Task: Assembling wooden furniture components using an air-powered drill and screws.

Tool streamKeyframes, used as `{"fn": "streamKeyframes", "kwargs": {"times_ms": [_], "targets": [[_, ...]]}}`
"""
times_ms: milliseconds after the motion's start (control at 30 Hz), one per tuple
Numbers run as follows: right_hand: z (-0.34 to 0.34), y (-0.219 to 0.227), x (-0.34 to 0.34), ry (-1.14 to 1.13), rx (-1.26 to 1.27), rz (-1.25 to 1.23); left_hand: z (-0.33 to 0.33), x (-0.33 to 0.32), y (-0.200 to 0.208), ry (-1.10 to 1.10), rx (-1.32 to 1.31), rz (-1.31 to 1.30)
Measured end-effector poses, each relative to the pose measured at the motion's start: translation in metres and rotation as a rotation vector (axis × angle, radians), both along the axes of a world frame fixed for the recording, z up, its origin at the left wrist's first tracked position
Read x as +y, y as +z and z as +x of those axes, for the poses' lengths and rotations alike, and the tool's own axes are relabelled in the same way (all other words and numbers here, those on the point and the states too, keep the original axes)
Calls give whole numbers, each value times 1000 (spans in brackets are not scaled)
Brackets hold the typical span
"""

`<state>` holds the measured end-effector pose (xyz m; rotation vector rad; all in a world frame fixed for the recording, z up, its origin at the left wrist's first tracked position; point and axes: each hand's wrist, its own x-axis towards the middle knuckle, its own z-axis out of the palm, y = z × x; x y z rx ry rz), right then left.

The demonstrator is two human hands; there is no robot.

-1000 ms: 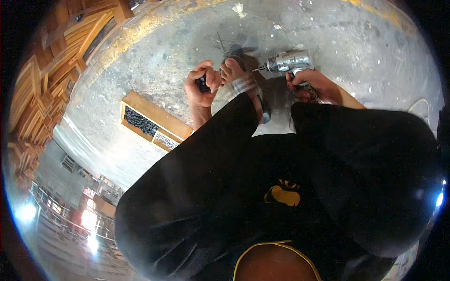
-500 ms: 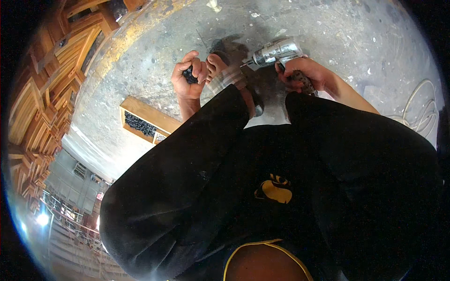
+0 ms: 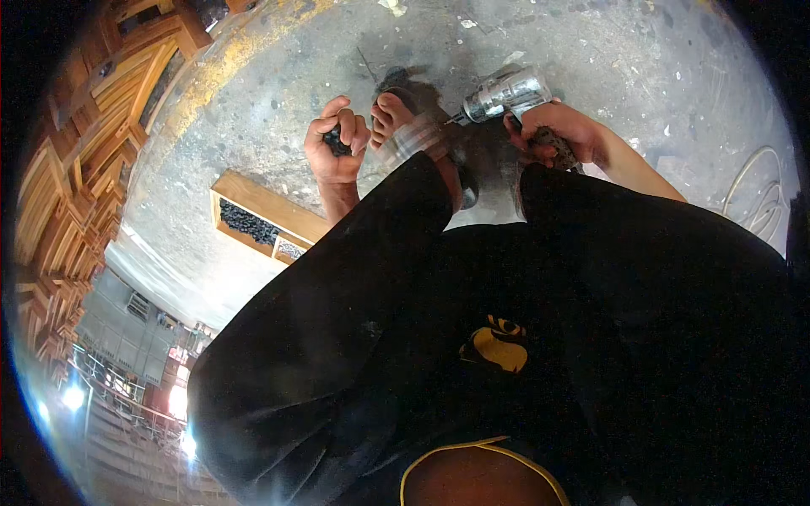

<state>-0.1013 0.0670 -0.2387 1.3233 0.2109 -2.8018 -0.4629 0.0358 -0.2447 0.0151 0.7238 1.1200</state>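
Fingers curled, my left hand (image 3: 335, 150) closes round a clump of small black pieces (image 3: 338, 141), too small to identify. It is raised above the floor, beside my bare foot (image 3: 390, 116). My right hand (image 3: 564, 131) grips the handle of a silver pistol-shaped power screwdriver (image 3: 509, 93). A thin bit (image 3: 456, 118) points left from its nose, toward my foot and the left hand, touching nothing that I can make out. Below the left hand lies a wooden box (image 3: 268, 201). One compartment holds many black pieces (image 3: 246, 223), the other small silvery ones (image 3: 291, 249).
Stacked wooden frames (image 3: 80, 160) run along the left side. A pale coiled hose (image 3: 753, 190) lies on the floor at the right. The concrete floor (image 3: 650, 93) is stained and speckled. My black-clothed legs (image 3: 337, 270) hide part of the box.
The view has shifted slightly. My left hand appears a little farther left, and the screwdriver a little farther right. Both hands keep their grips.
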Motion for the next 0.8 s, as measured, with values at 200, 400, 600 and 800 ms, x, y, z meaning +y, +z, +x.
{"fn": "streamKeyframes", "kwargs": {"times_ms": [200,400,600,800], "targets": [[7,-13,-2,53,51,-37,-5,1,0,-2,-3,10],[6,-6,-5,40,-90,-31,-5,1,-3,-5,1,-3],[5,-7,-3,72,-28,-26,-9,0,-3,8,-15,0],[2,-5,2,27,-9,-20,-13,2,-2,-2,-21,12]]}}
